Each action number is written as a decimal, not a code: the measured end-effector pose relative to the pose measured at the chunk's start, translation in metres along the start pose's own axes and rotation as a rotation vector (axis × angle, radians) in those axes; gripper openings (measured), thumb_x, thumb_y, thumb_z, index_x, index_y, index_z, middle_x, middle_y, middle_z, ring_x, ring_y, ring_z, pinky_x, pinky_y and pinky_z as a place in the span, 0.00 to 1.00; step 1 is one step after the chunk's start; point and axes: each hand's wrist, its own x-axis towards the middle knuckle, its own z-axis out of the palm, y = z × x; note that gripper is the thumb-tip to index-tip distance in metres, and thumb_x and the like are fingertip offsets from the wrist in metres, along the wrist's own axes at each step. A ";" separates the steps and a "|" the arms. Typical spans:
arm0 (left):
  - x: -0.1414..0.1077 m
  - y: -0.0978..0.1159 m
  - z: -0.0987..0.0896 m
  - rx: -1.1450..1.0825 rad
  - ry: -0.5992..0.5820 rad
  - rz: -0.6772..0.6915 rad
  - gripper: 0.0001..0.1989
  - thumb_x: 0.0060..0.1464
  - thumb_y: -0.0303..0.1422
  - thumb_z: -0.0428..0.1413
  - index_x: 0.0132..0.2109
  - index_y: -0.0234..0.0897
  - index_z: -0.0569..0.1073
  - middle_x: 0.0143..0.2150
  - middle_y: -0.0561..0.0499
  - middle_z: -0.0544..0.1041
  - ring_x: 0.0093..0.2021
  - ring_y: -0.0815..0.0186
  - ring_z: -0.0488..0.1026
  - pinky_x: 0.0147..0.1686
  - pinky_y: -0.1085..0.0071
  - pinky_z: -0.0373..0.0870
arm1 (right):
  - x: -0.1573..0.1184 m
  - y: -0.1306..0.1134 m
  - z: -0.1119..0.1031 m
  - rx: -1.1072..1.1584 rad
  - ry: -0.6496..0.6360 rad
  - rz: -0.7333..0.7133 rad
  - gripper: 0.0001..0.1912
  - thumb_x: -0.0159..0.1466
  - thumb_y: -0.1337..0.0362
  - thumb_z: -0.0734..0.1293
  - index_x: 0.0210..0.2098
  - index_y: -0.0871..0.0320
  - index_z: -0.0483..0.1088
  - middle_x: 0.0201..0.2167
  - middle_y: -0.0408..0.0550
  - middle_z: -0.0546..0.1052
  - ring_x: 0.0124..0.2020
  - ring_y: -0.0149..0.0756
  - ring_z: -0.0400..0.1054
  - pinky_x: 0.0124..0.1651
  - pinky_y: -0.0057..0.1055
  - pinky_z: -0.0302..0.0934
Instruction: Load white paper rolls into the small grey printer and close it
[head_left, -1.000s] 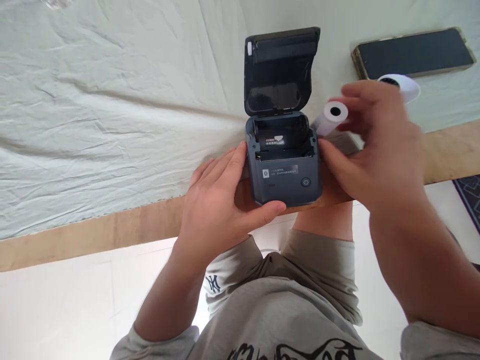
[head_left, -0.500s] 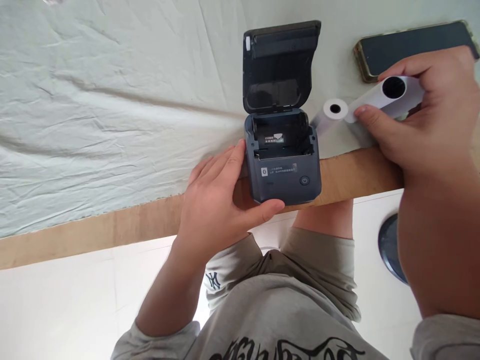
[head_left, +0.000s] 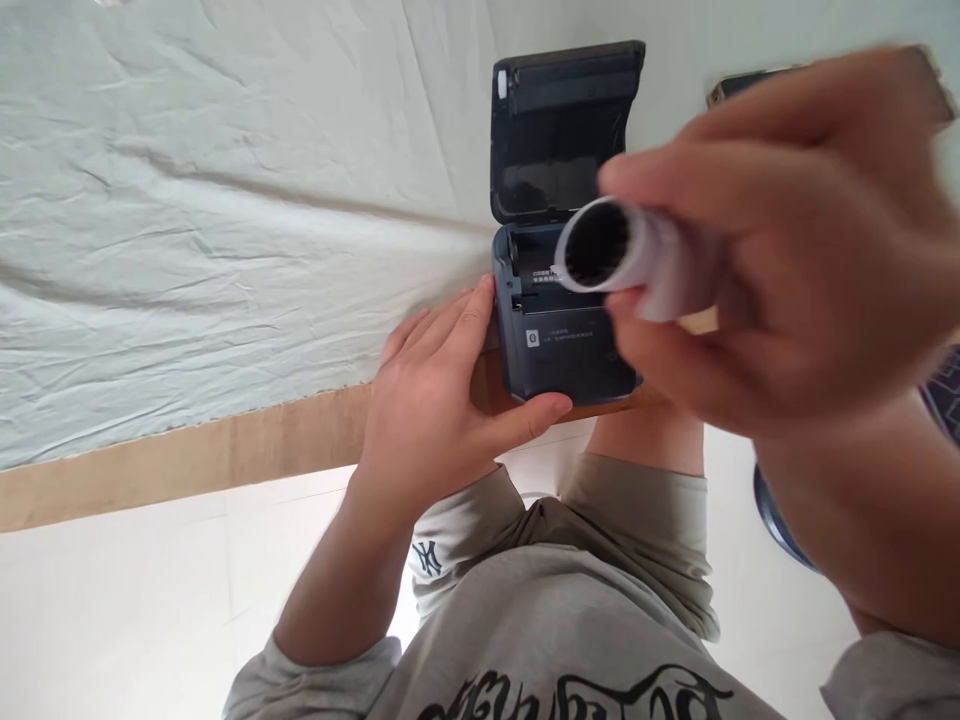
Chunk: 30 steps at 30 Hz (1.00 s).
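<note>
A dark blue label printer (head_left: 562, 355) lies at the table's front edge with its black lid (head_left: 559, 140) raised. My left hand (head_left: 442, 400) rests against its left side and front corner, thumb and fingers spread around it. Pinched in my right hand (head_left: 780, 240), a white paper roll (head_left: 660, 260) is held above the right part of the printer, its wide dark core facing the camera. The roll and hand are blurred and hide the right side of the printer's compartment. The smaller roll is hidden from view.
A pale wrinkled cloth (head_left: 262, 220) covers the table, with a bare wooden edge (head_left: 225, 455) along the front. Behind my right hand a phone (head_left: 742, 82) lies mostly covered. Below, a dark round object (head_left: 780, 520) shows on the floor.
My right hand has lifted the larger white roll and brought it leftward over the printer. My left hand and the printer have barely moved.
</note>
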 end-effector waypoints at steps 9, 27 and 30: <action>-0.002 0.003 0.007 -0.018 0.063 0.019 0.51 0.66 0.67 0.64 0.79 0.32 0.72 0.73 0.39 0.83 0.76 0.41 0.78 0.77 0.44 0.71 | 0.024 0.009 0.017 -0.281 -0.179 -0.063 0.11 0.74 0.64 0.64 0.52 0.53 0.77 0.41 0.41 0.82 0.34 0.27 0.70 0.46 0.33 0.65; -0.004 -0.003 0.003 -0.041 0.026 0.035 0.52 0.64 0.67 0.67 0.80 0.35 0.70 0.75 0.38 0.81 0.76 0.39 0.77 0.80 0.45 0.70 | 0.044 0.010 0.004 -0.174 -0.443 0.133 0.09 0.65 0.59 0.64 0.42 0.52 0.75 0.30 0.44 0.74 0.31 0.31 0.61 0.41 0.39 0.51; -0.004 -0.002 0.003 -0.045 0.020 0.032 0.51 0.64 0.66 0.67 0.80 0.38 0.70 0.75 0.39 0.81 0.77 0.40 0.77 0.81 0.45 0.69 | 0.036 0.014 0.001 -0.240 -0.373 -0.030 0.07 0.72 0.62 0.65 0.40 0.51 0.76 0.34 0.42 0.79 0.36 0.34 0.70 0.44 0.41 0.54</action>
